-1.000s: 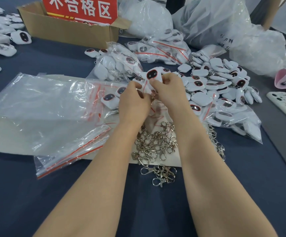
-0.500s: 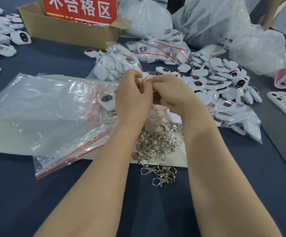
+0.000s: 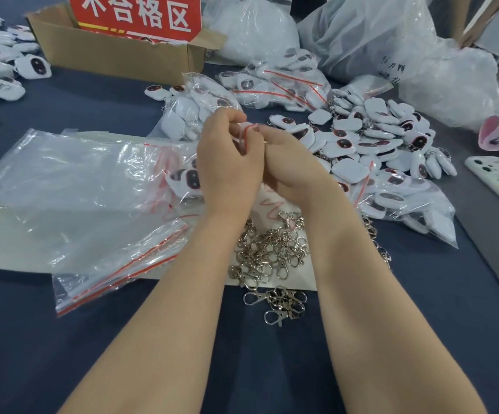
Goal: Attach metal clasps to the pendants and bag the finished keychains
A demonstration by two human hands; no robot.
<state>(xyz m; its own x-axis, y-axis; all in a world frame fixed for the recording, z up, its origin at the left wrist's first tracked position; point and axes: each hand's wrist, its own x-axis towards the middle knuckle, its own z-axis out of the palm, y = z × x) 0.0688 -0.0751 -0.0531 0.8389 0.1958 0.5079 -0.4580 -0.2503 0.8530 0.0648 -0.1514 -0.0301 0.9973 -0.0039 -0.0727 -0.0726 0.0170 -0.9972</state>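
Empty zip bags [image 3: 72, 174]: a slippery stack lying flat at my far left. If my left forearm drags across it, I judge the top sheets will slide off toward the table edge.
Left hand [image 3: 227, 165]: my fingers are curled and pinch the near side of the small bag's mouth. If I squeeze unevenly, the seal could close crooked.
Small bag [image 3: 246, 133]: held up between both hands above the table, with its red zip strip showing between my fingertips. The finished keychain should be inside, but my hands hide it, so I cannot tell how it sits. If the clasp lies across the zip line, the strip will not close, or the metal may pierce the film.
Right hand [image 3: 293, 168]: my fingers are curled and pinch the strip from the other side. If I pull outward instead of pressing, the mouth could pop open and drop the piece.
Clasps [image 3: 272, 249]: a loose heap just below my wrists, part on the pale sheet and part off its near edge. If I lower my wrists, I could scatter them or snag one.
Loose pendants [image 3: 373, 135]: piled just beyond my right hand. A dropped keychain would be lost among them and could be mistaken for unfinished stock.
Filled bags [image 3: 406, 204]: on the right, partly under that pile. A badly sealed bag tossed there could spill.
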